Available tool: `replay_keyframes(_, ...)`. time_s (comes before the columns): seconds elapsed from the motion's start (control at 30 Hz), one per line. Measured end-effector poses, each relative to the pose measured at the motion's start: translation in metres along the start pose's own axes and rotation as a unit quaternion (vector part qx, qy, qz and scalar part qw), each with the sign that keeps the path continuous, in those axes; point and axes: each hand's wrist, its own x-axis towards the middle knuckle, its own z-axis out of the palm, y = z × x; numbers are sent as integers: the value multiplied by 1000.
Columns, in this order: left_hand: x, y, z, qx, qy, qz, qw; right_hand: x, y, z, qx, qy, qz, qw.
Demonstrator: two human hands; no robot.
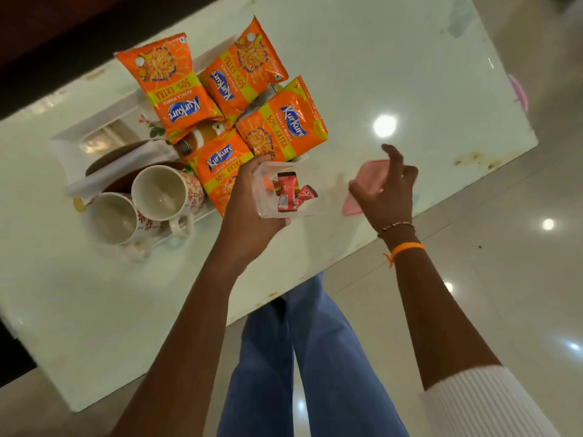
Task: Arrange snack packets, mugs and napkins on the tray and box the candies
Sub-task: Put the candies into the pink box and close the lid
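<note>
My left hand [249, 203] grips the near side of a clear plastic box [303, 209] that holds a few red candy wrappers [291, 193]. My right hand [389, 187] hovers just right of it, fingers spread, over a pink lid [351, 206] lying on the table. Several orange Kurkure packets [179, 86] lie overlapping on the white tray [67, 138], which sits left of the box. Two floral mugs [157, 190] lie on their sides at the tray's near end, mouths toward me. A white napkin [104, 171] lies on the tray beside a brown item.
The glossy white table [394, 74] runs diagonally; its near edge passes just below my right hand. Glossy floor tiles lie beyond it at right. My legs in blue jeans [303, 357] stand against the edge. A pink object [519, 91] peeks at the table's far right edge.
</note>
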Motion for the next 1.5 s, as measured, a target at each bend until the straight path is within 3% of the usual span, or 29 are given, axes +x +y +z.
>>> replay_keyframes(0.07, -3, -3, -2, -10, 6, -7, 1000, -15, -4, -15, 217, 5, 23, 976)
replay_keyframes(0.17, -9, -7, -3, -46, -3, -10, 999, -36, -9, -26, 496, -76, 112, 858)
replay_keyframes(0.23, -14, -10, -4, -74, -19, -17, 997, -46, -12, -22, 578, -128, 146, 792)
replay_keyframes(0.33, -19, -16, -7, -104, -44, -43, 993, -59, -22, -10, 610, -204, 143, 752)
replay_keyframes(0.5, -22, -16, -16, -138, -54, -58, 987, -65, -40, 6, 572, -303, 50, 760)
replay_keyframes(0.8, -25, -10, -26, -240, -168, -81, 953, -75, -36, 10, 552, -318, 27, 770)
replay_keyframes(1.03, -26, -16, -21, -257, -87, -133, 953, -76, -41, 6, 463, -358, -1, 811)
replay_keyframes(1.2, -27, -17, -19, -242, -78, -131, 958, -76, -55, 9, 398, -330, 146, 843)
replay_keyframes(1.3, -30, -14, -13, -222, -49, -122, 966, -78, -65, 22, 346, -265, 261, 861)
replay_keyframes(1.4, -32, -17, -6, -214, -25, -120, 969, -77, -73, 33, 305, -186, 324, 876)
replay_keyframes(1.5, -38, -21, -4, -204, -52, -125, 970, -76, -74, 36, 288, -154, 355, 876)
